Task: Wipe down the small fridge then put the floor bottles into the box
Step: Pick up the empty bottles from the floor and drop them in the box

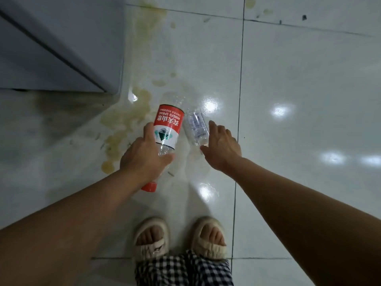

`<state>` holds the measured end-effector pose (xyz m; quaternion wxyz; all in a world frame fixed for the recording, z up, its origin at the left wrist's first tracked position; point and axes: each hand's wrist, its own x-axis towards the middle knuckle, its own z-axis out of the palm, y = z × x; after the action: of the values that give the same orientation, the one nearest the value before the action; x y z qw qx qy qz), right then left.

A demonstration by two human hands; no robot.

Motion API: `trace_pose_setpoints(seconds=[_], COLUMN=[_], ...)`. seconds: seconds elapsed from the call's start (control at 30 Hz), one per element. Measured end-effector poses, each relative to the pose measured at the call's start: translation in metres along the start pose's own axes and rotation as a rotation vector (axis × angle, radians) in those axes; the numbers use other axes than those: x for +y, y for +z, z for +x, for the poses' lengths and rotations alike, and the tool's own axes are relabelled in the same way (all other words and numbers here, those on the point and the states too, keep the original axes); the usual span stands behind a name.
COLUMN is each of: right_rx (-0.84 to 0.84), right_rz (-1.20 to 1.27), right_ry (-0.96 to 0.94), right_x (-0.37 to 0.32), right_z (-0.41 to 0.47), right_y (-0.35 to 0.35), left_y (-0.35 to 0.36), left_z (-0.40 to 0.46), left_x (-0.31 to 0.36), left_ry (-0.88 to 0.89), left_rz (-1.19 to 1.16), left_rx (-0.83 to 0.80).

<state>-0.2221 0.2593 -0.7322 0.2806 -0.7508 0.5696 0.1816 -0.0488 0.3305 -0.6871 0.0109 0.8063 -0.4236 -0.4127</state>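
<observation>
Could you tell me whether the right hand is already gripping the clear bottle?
No, the right hand reaches with spread fingers over the clear bottle lying on the floor.

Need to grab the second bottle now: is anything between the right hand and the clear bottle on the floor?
Nothing visible. The right hand hovers open right at the clear bottle, with only bare tile around it. The red-labelled bottle in the left hand sits beside it, not in the path.

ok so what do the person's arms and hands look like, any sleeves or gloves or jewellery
Both forearms are bare up to the frame edge: no sleeves in view. The left hand and right hand wear no gloves, and no rings, watch or bracelets show. Lower down, black-and-white checked trousers and cream open-toe slippers are visible.
</observation>
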Motion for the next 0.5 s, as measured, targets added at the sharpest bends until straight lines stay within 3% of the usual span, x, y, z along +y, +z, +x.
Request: trace_pose_setpoints(seconds=[0.3, 0.5], right_rx=[0.08, 0.099], right_rz=[0.099, 0.134], right_ry=[0.113, 0.122], right_x=[-0.007, -0.009], right_z=[0.064, 0.046], right_y=[0.054, 0.028], left_y=[0.025, 0.001], left_z=[0.06, 0.049], left_x=[-0.011, 0.005], left_ry=[0.026, 0.015], left_rz=[0.023, 0.053], left_rx=[0.069, 0.042])
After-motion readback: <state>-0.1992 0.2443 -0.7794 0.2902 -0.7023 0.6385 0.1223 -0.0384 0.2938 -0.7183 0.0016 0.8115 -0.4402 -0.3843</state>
